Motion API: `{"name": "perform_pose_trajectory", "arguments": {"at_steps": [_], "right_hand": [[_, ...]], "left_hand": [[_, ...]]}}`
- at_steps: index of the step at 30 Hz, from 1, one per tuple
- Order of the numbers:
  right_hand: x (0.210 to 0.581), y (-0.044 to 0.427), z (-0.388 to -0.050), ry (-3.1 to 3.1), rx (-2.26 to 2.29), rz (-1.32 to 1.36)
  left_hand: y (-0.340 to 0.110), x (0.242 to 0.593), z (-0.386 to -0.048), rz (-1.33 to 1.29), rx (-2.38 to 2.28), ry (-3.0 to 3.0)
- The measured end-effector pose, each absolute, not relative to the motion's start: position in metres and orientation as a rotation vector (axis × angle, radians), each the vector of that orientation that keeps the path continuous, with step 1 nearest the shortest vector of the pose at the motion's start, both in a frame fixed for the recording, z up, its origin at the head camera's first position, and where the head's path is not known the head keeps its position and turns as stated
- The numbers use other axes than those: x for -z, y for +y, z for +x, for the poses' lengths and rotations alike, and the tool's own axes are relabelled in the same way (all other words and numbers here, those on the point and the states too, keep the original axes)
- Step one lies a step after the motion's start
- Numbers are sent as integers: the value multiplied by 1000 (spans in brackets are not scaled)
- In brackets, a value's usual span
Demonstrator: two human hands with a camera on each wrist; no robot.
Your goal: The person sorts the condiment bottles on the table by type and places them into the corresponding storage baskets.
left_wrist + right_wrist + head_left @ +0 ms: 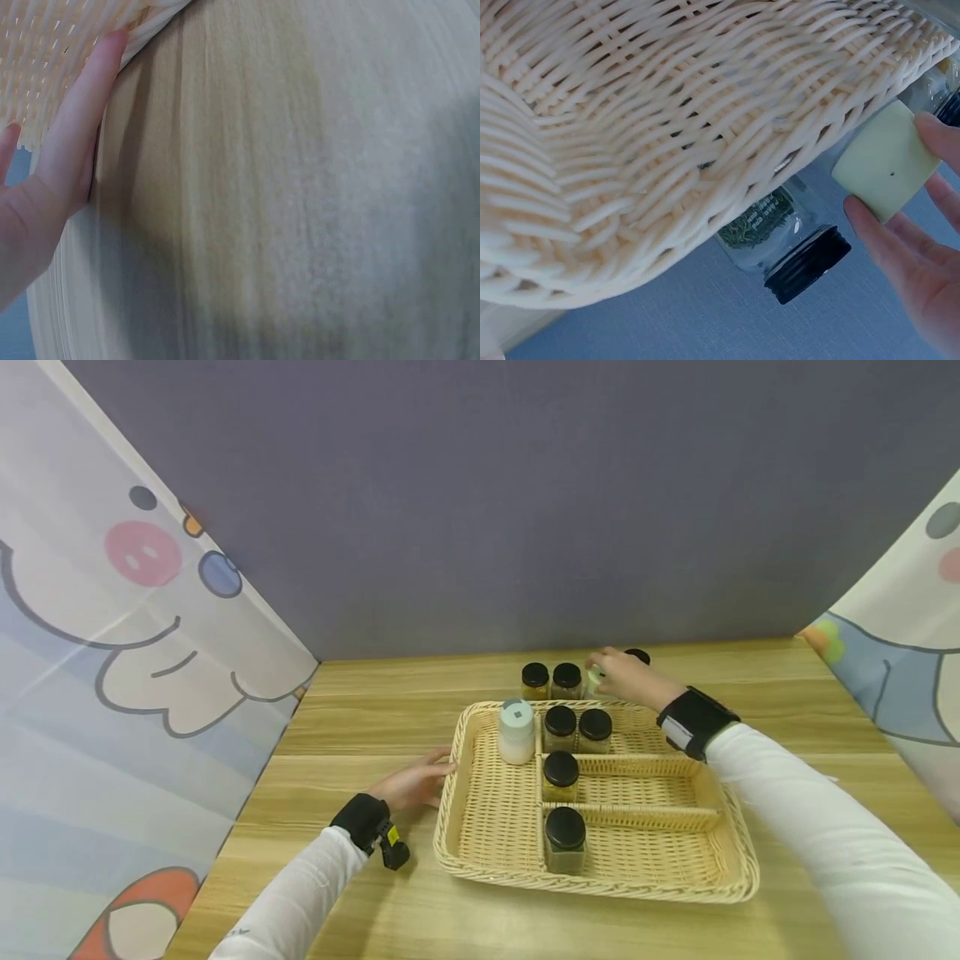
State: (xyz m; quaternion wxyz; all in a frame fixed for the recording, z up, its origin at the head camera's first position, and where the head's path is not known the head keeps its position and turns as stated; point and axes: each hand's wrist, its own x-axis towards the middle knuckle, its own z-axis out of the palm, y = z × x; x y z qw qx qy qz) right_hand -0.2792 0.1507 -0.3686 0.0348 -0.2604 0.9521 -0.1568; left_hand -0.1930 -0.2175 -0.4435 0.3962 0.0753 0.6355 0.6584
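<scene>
A pale-green-lidded container (885, 161) is just behind the far edge of the wicker basket (592, 887), and the right hand (628, 678) has its grip closed on it, fingertips and thumb pinching the lid from its sides (whether its base touches the table cannot be told). Just beside it, behind the basket, stand two dark-lidded jars (567, 682) to the left of the hand, and on the other side a herb jar (780, 232) with green contents and a black lid, partly hidden by the arm in the head view. The left hand (412, 783) touches the basket's left side, its grip loose, the visible fingers fairly straight against the weave. Inside the basket, the undivided left compartment holds a white container (516, 735) with a pale blue-green top, near the divider. Of the three right-hand compartments, the far one holds two spice jars (595, 729), the middle one a yellow-filled jar (560, 778), the near one a larger-looking jar (566, 842), all black-lidded. The basket rests on a wood-grain table (375, 710), with a grey wall (480, 510) beyond and cartoon-printed sheets (150, 643) at both sides.
</scene>
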Motion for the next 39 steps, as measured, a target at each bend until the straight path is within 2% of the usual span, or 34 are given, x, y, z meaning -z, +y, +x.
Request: {"name": "perform_pose_trajectory", "arguments": {"at_steps": [18, 39], "right_hand": [[358, 143, -299, 2793, 398, -759], [355, 144, -299, 2734, 416, -722]], "left_hand": [[-223, 460, -200, 154, -1716, 1607], [-220, 462, -201, 166, -1710, 1605]]}}
